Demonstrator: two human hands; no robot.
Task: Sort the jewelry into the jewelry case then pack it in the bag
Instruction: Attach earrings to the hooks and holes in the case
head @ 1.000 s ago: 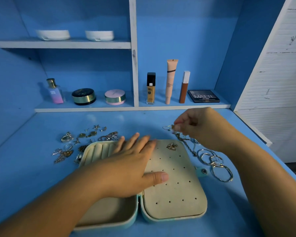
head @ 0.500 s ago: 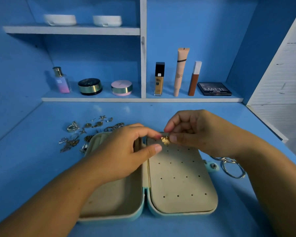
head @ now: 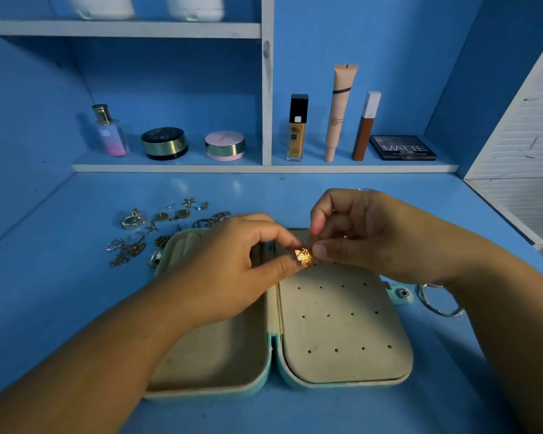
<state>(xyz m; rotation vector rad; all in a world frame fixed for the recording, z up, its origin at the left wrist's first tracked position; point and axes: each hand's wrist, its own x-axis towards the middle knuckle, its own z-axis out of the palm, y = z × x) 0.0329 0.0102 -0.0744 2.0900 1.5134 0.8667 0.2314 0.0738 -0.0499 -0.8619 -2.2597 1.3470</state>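
Both your hands are hovering together above the open jewelry case's (head: 342, 339) far end, forearms angling inward; left hand (head: 226, 270) and right hand (head: 367, 236) are each pinching the gold butterfly earring (head: 303, 256), wings facing you. The case is lying lengthwise away from you.

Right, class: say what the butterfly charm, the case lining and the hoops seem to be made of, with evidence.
The charm: likely gold-toned metal, shiny; it glints brightly and shows pierced openwork. The lining: seemingly cream felt or velvet-like fabric, matte; no glare, soft rounded edges. The hoops: probably silver-toned metal, polished; thin bright highlights along the wire.
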